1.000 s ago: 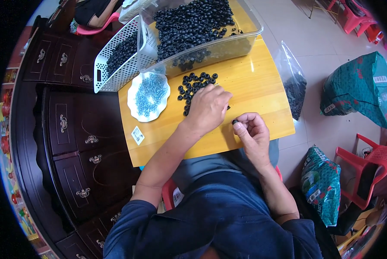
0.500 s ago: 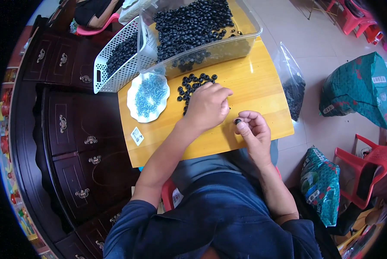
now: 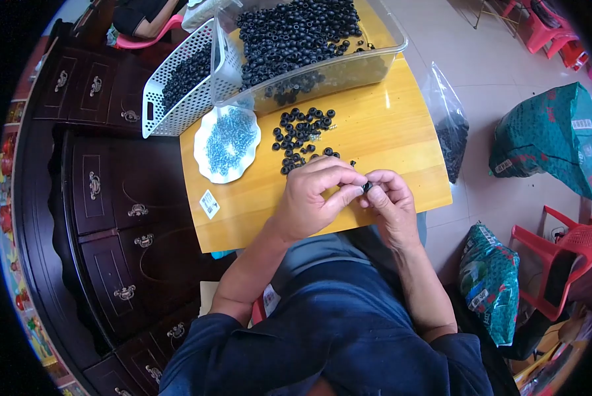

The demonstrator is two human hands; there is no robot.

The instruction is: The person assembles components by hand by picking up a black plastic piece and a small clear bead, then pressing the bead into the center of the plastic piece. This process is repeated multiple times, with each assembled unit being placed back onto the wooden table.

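Note:
My right hand (image 3: 393,206) pinches a small round black part (image 3: 367,187) between thumb and fingers, above the table's near edge. From the left, my left hand (image 3: 317,197) reaches in with thumb and forefinger closed together against that part. Whether a smaller piece sits between those left fingertips is hidden. Beyond my left hand lies a loose spread of black ring-like parts (image 3: 296,132), some with holes showing. A few tiny clear pieces (image 3: 315,137) lie beside them. Farther left, a white scalloped dish (image 3: 205,173) holds many small clear bluish pieces (image 3: 230,145).
A large clear plastic bin (image 3: 309,82) full of black parts stands on the yellow wooden table (image 3: 401,152), beside a white perforated basket (image 3: 177,122). Dark drawers (image 3: 104,185) line the left. Right on the floor are a clear bag (image 3: 451,142), green bags (image 3: 533,138) and a red chair (image 3: 576,254).
My left hand has come back from the loose black parts toward me and now meets the part in my right hand. My right hand has barely moved.

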